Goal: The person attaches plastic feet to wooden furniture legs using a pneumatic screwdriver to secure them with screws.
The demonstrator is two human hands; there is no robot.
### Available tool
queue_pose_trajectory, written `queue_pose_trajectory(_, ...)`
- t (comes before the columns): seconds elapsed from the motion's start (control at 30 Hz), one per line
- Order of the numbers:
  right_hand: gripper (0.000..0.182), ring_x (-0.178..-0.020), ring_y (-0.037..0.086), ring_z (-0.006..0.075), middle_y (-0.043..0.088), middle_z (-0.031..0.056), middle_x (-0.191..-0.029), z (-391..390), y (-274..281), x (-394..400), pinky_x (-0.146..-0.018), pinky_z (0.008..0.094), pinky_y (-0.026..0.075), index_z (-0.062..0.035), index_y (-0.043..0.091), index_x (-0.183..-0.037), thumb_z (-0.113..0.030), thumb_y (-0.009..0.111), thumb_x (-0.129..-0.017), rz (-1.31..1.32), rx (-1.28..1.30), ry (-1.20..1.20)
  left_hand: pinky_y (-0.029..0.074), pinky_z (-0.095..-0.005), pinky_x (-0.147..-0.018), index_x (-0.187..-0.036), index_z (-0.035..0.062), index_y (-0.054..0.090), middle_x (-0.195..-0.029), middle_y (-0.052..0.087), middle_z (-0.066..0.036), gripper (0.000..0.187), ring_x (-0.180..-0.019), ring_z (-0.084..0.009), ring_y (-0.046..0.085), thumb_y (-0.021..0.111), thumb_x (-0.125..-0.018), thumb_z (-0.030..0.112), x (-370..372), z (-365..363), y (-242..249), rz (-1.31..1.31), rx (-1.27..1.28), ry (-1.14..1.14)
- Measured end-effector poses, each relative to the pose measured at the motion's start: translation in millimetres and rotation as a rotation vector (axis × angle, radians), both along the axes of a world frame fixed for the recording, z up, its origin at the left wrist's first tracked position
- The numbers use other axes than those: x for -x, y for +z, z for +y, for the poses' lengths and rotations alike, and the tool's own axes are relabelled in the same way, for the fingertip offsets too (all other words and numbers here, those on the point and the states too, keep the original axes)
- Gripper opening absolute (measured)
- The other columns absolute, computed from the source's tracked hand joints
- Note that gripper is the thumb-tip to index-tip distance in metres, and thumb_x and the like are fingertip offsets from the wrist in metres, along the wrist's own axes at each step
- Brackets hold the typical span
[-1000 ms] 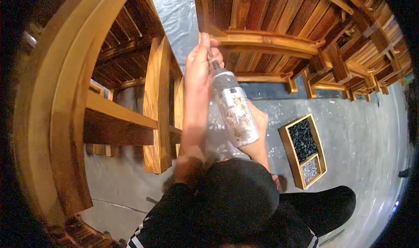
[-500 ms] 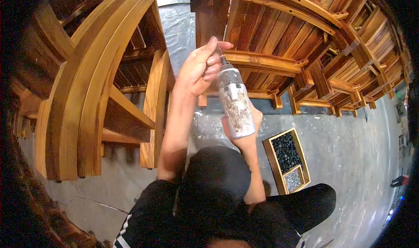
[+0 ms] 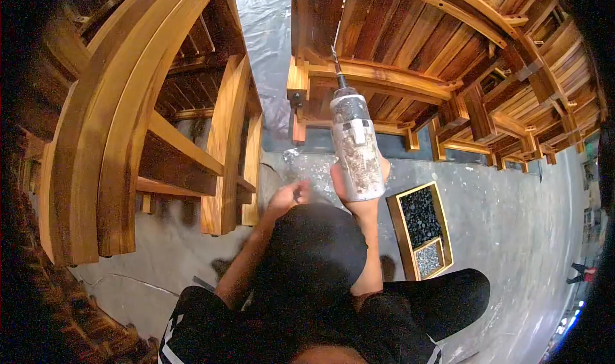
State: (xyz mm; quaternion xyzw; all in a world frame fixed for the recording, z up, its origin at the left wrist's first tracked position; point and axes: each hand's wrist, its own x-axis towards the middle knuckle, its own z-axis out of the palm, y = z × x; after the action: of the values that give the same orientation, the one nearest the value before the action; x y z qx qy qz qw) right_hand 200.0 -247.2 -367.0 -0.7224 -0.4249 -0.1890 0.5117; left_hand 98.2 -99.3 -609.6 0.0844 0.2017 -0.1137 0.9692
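Note:
My right hand (image 3: pixel 352 191) is wrapped round a power drill (image 3: pixel 360 152) with a worn, stained white body. The drill points away from me, and its long thin bit (image 3: pixel 334 59) reaches up in front of the slatted wooden furniture (image 3: pixel 391 50). Down by my knee (image 3: pixel 317 245), my left hand (image 3: pixel 291 198) is closed, with its fingers curled. A small dark spot shows between those fingers, too blurred to name. Just left of the drill, a dark round fitting (image 3: pixel 296 99) sits on the end of a wooden block (image 3: pixel 298 79).
A wooden tray (image 3: pixel 398 236) of black and silver small hardware stands on the grey floor (image 3: pixel 500 236) at my right. Large curved wooden frames (image 3: pixel 122 140) rise close on the left. A cable (image 3: pixel 128 277) lies on the floor. Far right, a person (image 3: pixel 583 273) is visible.
My left hand has left the drill's tip and come down towards my knee. The drill, still in my right hand, has shifted slightly right, and its bit is now uncovered.

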Motion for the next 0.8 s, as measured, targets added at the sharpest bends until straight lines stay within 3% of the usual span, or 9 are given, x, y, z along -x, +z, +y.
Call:
queue_pose_trajectory(0.07, 0.036, -0.069, 0.064, 0.0253, 0.064, 0.0134, -0.082, -1, -1, 0, -0.065, 0.0315, 0.049, 0.0014, 0.06, -0.093, -0.012, 0.071, -0.061, 0.018, 0.004, 0.0, 0.037, -0.0236, -0.056, -0.111, 0.0006, 0.053, -0.071, 0.045, 0.002, 0.032, -0.063, -0.0099, 0.045, 0.045, -0.096, 0.027, -2, -2, 41, -0.004, -0.344, 0.02)
queue_pose_trajectory(0.17, 0.034, -0.067, 0.064, 0.0232, 0.065, 0.0122, -0.082, -3, 4, 3, -0.065, 0.0306, 0.049, 0.0011, 0.061, -0.092, -0.01, 0.07, -0.061, 0.047, -0.008, -0.003, 0.036, -0.0219, -0.051, -0.11, -0.0002, 0.054, -0.069, 0.046, 0.001, 0.032, -0.059, -0.0087, 0.044, 0.045, -0.096, 0.027, -21, -7, 116, 0.084, -0.58, 0.155)
queue_pose_trajectory(0.27, 0.036, -0.067, 0.064, 0.0239, 0.065, 0.0117, -0.083, -6, 6, 5, -0.065, 0.0305, 0.049, 0.0001, 0.062, -0.093, -0.008, 0.07, -0.059, 0.044, -0.07, 0.009, 0.035, -0.0213, -0.048, -0.107, -0.0016, 0.055, -0.069, 0.046, 0.002, 0.031, -0.057, -0.0084, 0.044, 0.045, -0.096, 0.026, -51, -1, 163, 0.122, -0.555, 0.29)
queue_pose_trajectory(0.43, 0.036, -0.068, 0.063, 0.0282, 0.064, 0.0136, -0.088, -13, 11, 4, -0.065, 0.0323, 0.05, -0.0016, 0.063, -0.092, -0.006, 0.068, -0.057, 0.001, -0.015, 0.016, 0.035, -0.0204, -0.048, -0.105, -0.004, 0.055, -0.071, 0.049, 0.001, 0.028, -0.057, -0.0086, 0.044, 0.049, -0.094, 0.022, -87, 25, 209, -0.222, -0.511, 0.342)
queue_pose_trajectory(0.47, 0.034, -0.072, 0.063, 0.0252, 0.065, 0.0109, -0.088, -15, 8, 6, -0.067, 0.0319, 0.049, -0.0031, 0.064, -0.094, -0.005, 0.068, -0.061, 0.034, -0.012, 0.018, 0.035, -0.0202, -0.048, -0.104, -0.0044, 0.055, -0.071, 0.049, 0.001, 0.028, -0.058, -0.0087, 0.044, 0.05, -0.094, 0.02, -91, 31, 215, -0.302, -0.488, 0.334)
queue_pose_trajectory(0.53, 0.029, -0.079, 0.064, 0.0194, 0.067, 0.0056, -0.087, -20, 4, 10, -0.071, 0.0313, 0.048, -0.006, 0.066, -0.097, -0.002, 0.067, -0.068, 0.094, 0.001, 0.033, 0.036, -0.0206, -0.049, -0.105, -0.0053, 0.055, -0.072, 0.05, -0.001, 0.029, -0.058, -0.0093, 0.045, 0.05, -0.094, 0.021, -102, 36, 228, -0.327, -0.496, 0.362)
queue_pose_trajectory(0.67, 0.029, -0.079, 0.064, 0.0201, 0.067, 0.0071, -0.087, -13, 4, 10, -0.071, 0.0304, 0.048, -0.005, 0.066, -0.098, -0.001, 0.067, -0.068, 0.141, -0.1, 0.043, 0.037, -0.0219, -0.049, -0.105, -0.0071, 0.054, -0.073, 0.051, -0.004, 0.03, -0.059, -0.0099, 0.045, 0.051, -0.094, 0.021, -121, 39, 248, -0.311, -0.512, 0.448)
queue_pose_trajectory(0.77, 0.028, -0.077, 0.063, 0.0201, 0.066, 0.0084, -0.085, -16, 6, 6, -0.069, 0.0289, 0.048, -0.0038, 0.066, -0.095, -0.001, 0.066, -0.068, -0.013, 0.005, 0.034, 0.038, -0.022, -0.049, -0.104, -0.0077, 0.054, -0.072, 0.052, -0.005, 0.029, -0.059, -0.0104, 0.045, 0.053, -0.093, 0.019, -124, 41, 260, -0.304, -0.473, 0.452)
queue_pose_trajectory(0.8, 0.031, -0.076, 0.063, 0.0241, 0.065, 0.0113, -0.088, -17, 2, 5, -0.068, 0.0314, 0.048, -0.0038, 0.065, -0.095, -0.004, 0.067, -0.064, 0.033, 0.003, 0.042, 0.037, -0.0218, -0.048, -0.103, -0.0076, 0.054, -0.072, 0.052, -0.005, 0.028, -0.058, -0.0105, 0.045, 0.053, -0.093, 0.018, -125, 42, 262, -0.309, -0.459, 0.453)
